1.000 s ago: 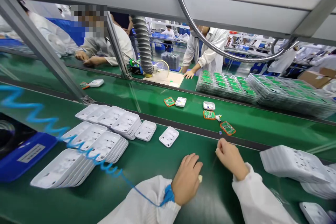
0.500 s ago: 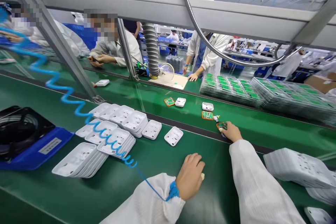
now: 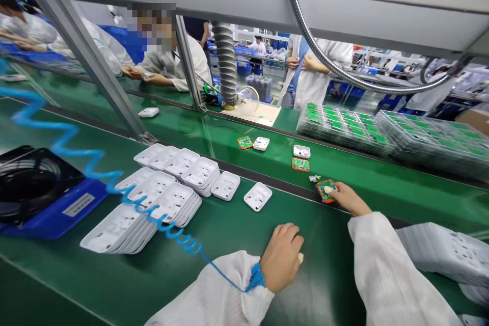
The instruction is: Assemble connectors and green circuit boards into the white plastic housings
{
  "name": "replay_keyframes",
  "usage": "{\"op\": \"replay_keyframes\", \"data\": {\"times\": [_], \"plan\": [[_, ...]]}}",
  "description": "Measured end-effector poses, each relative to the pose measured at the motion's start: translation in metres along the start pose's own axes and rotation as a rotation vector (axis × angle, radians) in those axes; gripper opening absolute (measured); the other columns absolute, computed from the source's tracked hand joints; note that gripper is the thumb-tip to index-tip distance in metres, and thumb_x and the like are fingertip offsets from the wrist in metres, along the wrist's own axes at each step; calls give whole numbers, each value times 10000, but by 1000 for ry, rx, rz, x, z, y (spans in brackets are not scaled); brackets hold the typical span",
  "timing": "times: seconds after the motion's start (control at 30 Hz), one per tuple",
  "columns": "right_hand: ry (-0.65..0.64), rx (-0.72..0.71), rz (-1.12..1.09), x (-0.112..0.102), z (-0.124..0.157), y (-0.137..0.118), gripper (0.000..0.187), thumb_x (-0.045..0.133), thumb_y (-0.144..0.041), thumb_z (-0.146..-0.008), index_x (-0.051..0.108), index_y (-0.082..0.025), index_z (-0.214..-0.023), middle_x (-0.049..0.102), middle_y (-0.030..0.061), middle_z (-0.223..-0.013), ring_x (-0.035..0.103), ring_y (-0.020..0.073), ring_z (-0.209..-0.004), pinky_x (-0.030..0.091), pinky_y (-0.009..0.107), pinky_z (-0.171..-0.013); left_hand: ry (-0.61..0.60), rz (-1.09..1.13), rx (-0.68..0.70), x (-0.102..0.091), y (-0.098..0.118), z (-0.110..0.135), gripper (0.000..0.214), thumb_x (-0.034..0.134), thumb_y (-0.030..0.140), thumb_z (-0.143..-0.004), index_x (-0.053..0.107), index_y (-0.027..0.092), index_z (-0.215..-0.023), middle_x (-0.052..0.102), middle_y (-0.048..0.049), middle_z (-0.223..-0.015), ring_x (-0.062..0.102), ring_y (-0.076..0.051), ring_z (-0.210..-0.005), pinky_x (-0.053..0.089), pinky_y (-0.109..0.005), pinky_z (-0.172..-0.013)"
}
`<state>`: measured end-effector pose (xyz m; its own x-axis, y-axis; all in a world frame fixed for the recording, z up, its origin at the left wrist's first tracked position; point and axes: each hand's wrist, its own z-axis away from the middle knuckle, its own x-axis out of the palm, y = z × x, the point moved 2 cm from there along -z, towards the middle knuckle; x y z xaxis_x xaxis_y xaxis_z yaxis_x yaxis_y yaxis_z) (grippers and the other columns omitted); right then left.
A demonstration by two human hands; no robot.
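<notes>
My right hand (image 3: pixel 348 198) reaches forward to the conveyor edge and pinches a small green circuit board with an orange rim (image 3: pixel 325 189). A tiny white connector (image 3: pixel 315 178) lies just left of it. My left hand (image 3: pixel 281 255) rests on the green bench with fingers curled down; something pale shows under its thumb side, too small to name. A blue coiled wrist strap (image 3: pixel 91 168) runs from that wrist. A single white plastic housing (image 3: pixel 257 196) lies ahead of my left hand.
Stacks of white housings (image 3: pixel 168 188) lie to the left, more (image 3: pixel 443 252) at the right. A blue-based fan (image 3: pixel 34 191) stands at far left. Another board (image 3: pixel 300 164) and white parts ride the belt. Trays of green boards (image 3: pixel 344 127) and other workers are across it.
My right hand moved from the bench edge forward onto the belt and took hold of the orange-rimmed board, drawing it slightly nearer. My left hand stayed put. The view shifted right.
</notes>
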<state>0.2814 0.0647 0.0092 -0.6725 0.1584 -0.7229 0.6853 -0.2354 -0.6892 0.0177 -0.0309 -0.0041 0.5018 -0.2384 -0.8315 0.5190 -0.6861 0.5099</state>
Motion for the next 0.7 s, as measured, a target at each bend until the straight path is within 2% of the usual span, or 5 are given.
{"op": "replay_keyframes", "data": {"times": [0.13, 0.27, 0.5, 0.63, 0.7], "plan": [[-123, -29, -39, 22, 89, 4, 384, 491, -519, -756, 545, -170, -907, 616, 18, -668, 558, 155, -594, 378, 251, -527, 8, 22, -8, -1, 0, -1, 295, 503, 130, -732, 504, 179, -1023, 478, -75, -1132, 383, -232, -1134, 311, -394, -993], [-135, -111, 385, 25, 140, 5, 300, 421, -492, -824, 512, -222, -728, 532, -24, -535, 492, 142, -498, 313, 252, -504, 17, 56, -18, -1, -1, -2, 271, 487, 124, -731, 507, 189, -993, 496, -67, -1090, 412, -231, -1094, 343, -394, -952], [255, -380, 538, 25, 74, -5, 319, 384, -159, -822, 513, -183, -1112, 540, 93, -1041, 489, 201, -939, 366, 302, -796, 117, 4, -120, -5, 15, -8, 391, 490, 236, -776, 410, 187, -1156, 495, -75, -1115, 420, -231, -1056, 352, -394, -916], [248, -332, 648, 40, 44, -14, 264, 423, -84, -769, 584, -172, -959, 548, 100, -961, 470, 200, -876, 342, 293, -771, 117, -107, -126, 8, 32, -25, 616, 572, 406, -726, 338, 178, -1248, 459, -105, -1161, 395, -276, -1078, 322, -447, -935], [237, -305, 651, 40, 43, -18, 195, 426, -91, -770, 572, -152, -884, 554, 96, -882, 475, 192, -825, 337, 287, -741, 93, -147, -127, 14, 34, -33, 545, 569, 379, -727, 388, 172, -1197, 467, -107, -1127, 401, -275, -1065, 306, -462, -945]]}}
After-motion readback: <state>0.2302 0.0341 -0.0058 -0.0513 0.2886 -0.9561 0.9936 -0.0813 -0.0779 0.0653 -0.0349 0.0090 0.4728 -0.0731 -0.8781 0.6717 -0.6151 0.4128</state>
